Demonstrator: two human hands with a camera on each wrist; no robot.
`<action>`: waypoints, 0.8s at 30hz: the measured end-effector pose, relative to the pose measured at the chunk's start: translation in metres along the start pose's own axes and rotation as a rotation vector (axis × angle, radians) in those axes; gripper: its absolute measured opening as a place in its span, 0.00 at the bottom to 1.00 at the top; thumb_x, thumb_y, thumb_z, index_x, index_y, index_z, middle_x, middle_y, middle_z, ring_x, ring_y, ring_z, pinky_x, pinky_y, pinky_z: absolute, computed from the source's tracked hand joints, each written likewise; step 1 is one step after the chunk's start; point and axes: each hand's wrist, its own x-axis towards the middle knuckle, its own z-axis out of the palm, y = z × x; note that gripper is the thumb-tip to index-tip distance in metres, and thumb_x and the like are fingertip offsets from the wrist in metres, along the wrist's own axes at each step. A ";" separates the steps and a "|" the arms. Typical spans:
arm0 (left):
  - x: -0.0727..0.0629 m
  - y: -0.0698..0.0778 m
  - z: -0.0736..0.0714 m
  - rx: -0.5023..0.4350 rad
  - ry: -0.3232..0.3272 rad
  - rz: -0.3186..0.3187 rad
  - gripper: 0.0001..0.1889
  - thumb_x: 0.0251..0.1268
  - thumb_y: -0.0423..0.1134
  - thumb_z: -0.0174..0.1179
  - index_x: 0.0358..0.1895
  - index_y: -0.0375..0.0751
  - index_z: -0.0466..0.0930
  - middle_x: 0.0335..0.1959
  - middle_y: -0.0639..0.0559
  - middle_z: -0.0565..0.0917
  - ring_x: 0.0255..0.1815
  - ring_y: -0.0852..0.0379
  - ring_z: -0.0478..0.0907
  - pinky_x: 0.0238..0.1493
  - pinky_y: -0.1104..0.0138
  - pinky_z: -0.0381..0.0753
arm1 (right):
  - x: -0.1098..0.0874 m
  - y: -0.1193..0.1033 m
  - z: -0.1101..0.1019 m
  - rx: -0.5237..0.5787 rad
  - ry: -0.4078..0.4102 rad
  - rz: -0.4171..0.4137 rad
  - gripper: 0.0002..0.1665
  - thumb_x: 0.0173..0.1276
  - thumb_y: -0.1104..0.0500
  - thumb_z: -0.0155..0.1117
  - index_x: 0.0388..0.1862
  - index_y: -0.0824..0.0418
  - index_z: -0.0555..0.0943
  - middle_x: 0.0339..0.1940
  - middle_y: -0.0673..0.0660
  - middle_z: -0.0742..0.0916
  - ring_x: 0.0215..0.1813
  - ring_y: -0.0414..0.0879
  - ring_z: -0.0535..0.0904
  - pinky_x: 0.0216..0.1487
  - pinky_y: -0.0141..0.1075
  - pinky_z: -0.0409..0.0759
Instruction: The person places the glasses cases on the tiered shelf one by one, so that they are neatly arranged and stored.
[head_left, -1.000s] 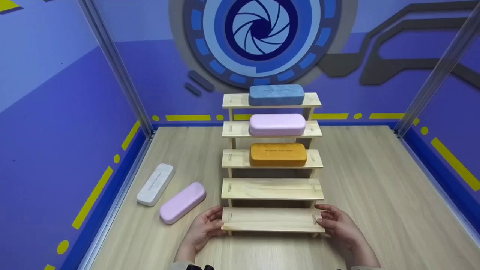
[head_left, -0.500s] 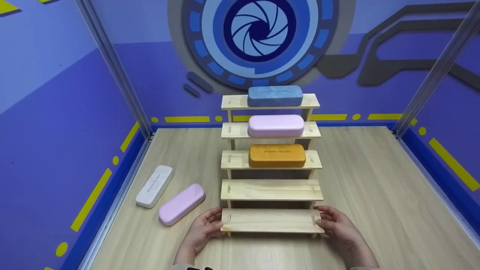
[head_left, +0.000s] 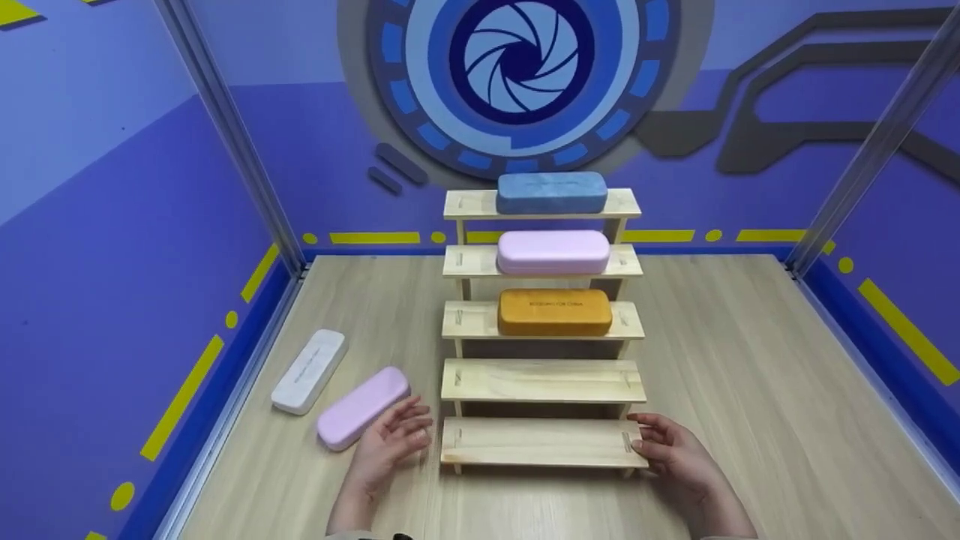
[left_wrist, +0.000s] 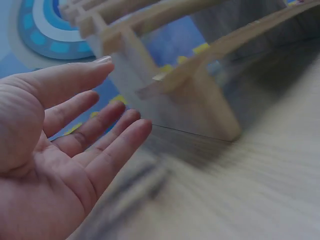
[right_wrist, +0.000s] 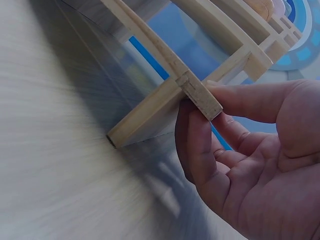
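Note:
A stepped wooden display rack stands in the middle of the table. My right hand pinches the right end of its lowest shelf, thumb on top and fingers curled beneath, as the right wrist view shows. Just left of the rack, my left hand is off the wood with fingers spread and nothing in them. It partly overlaps a pink glasses case lying slantwise on the table. On the upper three shelves sit a blue glasses case, another pink glasses case and an orange-brown glasses case.
A white glasses case lies on the table beyond the loose pink one, toward the left wall. Patterned blue and purple panels enclose the table at the back and both sides, with metal posts at the corners.
My left hand has let go of the lowest shelf's left end and moved left, toward the loose pink glasses case. The right hand keeps its grip, and the rack stays in place.

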 end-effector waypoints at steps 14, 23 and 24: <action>-0.023 0.057 -0.065 0.177 0.477 0.233 0.35 0.62 0.21 0.67 0.74 0.31 0.68 0.55 0.60 0.85 0.61 0.66 0.79 0.66 0.76 0.78 | -0.001 0.002 0.001 0.037 0.004 0.014 0.38 0.72 0.66 0.64 0.73 0.77 0.59 0.47 0.50 0.86 0.46 0.39 0.84 0.45 0.32 0.87; -0.023 0.046 -0.090 0.229 0.503 0.005 0.41 0.63 0.28 0.70 0.79 0.42 0.62 0.68 0.61 0.77 0.67 0.70 0.69 0.85 0.57 0.57 | 0.000 0.002 0.000 0.029 -0.018 -0.010 0.39 0.73 0.66 0.62 0.74 0.79 0.56 0.48 0.47 0.86 0.46 0.38 0.85 0.46 0.31 0.87; -0.021 0.043 -0.091 0.233 0.498 -0.009 0.42 0.63 0.28 0.70 0.80 0.42 0.61 0.71 0.59 0.76 0.68 0.69 0.69 0.85 0.57 0.57 | 0.001 0.002 0.000 0.029 -0.015 -0.007 0.39 0.73 0.66 0.63 0.74 0.79 0.56 0.48 0.47 0.86 0.46 0.38 0.85 0.46 0.31 0.87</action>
